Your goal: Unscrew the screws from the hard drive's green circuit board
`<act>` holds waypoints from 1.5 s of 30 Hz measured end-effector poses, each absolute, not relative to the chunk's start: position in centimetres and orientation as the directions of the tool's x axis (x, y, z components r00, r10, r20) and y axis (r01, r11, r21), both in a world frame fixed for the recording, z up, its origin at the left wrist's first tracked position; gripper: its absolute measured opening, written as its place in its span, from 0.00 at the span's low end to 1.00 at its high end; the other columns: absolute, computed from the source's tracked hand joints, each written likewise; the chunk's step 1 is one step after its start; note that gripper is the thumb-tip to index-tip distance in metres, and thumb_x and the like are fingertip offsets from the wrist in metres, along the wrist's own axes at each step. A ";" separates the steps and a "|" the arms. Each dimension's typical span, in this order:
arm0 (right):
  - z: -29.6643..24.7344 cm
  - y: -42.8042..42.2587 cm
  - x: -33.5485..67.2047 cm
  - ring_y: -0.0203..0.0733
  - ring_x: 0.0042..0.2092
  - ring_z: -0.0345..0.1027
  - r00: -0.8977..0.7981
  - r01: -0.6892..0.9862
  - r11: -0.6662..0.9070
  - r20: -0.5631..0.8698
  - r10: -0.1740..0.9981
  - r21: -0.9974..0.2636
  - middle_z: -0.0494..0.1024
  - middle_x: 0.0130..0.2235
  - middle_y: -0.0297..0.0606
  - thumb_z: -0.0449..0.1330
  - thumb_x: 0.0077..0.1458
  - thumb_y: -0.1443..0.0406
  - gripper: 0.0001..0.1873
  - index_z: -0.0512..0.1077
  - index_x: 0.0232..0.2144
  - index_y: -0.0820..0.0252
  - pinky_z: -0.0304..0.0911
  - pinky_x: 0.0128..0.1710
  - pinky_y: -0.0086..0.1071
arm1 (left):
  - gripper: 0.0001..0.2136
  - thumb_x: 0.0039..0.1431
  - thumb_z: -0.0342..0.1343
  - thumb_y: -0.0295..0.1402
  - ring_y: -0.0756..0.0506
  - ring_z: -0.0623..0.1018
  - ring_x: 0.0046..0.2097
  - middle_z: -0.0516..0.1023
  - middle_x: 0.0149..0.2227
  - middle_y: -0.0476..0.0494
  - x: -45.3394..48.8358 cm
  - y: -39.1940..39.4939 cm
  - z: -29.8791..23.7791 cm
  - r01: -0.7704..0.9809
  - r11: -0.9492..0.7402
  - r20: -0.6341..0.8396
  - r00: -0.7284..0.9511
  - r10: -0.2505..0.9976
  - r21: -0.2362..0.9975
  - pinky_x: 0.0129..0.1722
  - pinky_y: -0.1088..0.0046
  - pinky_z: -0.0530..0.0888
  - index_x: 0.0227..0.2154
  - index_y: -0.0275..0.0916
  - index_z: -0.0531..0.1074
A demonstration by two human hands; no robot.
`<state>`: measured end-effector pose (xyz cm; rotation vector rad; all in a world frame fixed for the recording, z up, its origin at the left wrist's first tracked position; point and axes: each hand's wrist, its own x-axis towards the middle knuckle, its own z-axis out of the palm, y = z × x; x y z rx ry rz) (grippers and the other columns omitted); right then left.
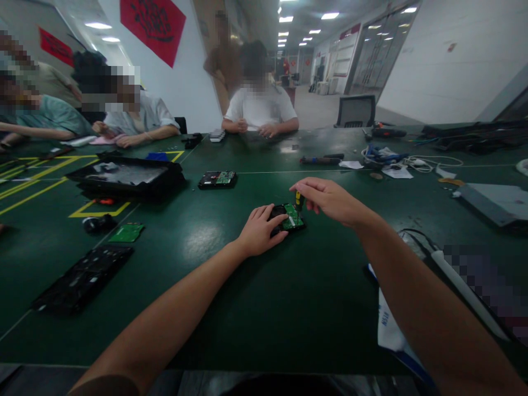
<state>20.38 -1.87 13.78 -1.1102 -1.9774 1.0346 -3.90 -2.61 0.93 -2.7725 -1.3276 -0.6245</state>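
Midway across the dark green table (198, 236), steadied a black hard drive with green circuit board (292, 219) under spread left hand (260, 228), pinched a yellow-black screwdriver (298, 201) upright with right hand (325, 199), seemingly mid-screw; needed straight, steady pressure next.

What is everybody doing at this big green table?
The person wearing the camera holds a hard drive flat on the table with the left hand, its green board facing up. The right hand pinches a small screwdriver that stands upright at the drive's far edge. A second drive and a loose circuit board lie off to the left. Across the table a person in white sits with both hands together on the top.
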 end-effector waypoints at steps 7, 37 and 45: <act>13.8 -1.7 20.6 0.34 0.26 0.66 -0.343 0.432 0.292 0.144 0.928 -0.854 0.80 0.35 0.38 0.57 0.65 0.59 0.10 0.74 0.36 0.58 0.60 0.24 0.32 | 0.25 0.70 0.57 0.49 0.29 0.62 0.70 0.63 0.70 0.34 -3.9 -2.6 1.1 0.749 -0.643 0.347 0.567 0.747 0.160 0.67 0.43 0.63 0.66 0.48 0.71; 13.8 -1.6 21.1 0.37 0.33 0.75 -0.480 0.075 0.099 0.051 0.876 -0.992 0.78 0.37 0.38 0.62 0.67 0.54 0.15 0.78 0.47 0.57 0.74 0.32 0.33 | 0.25 0.70 0.57 0.49 0.29 0.63 0.70 0.64 0.70 0.34 -3.8 -2.6 1.0 0.748 -0.646 0.364 0.565 0.740 0.151 0.67 0.43 0.63 0.65 0.48 0.71; 14.6 -1.4 21.9 0.33 0.26 0.63 -0.307 0.320 0.234 0.133 0.942 -0.918 0.79 0.31 0.36 0.67 0.59 0.60 0.09 0.76 0.31 0.58 0.57 0.22 0.28 | 0.26 0.71 0.55 0.49 0.29 0.62 0.71 0.62 0.71 0.33 -3.8 -2.6 0.9 0.750 -0.646 0.352 0.572 0.741 0.141 0.68 0.42 0.62 0.66 0.47 0.70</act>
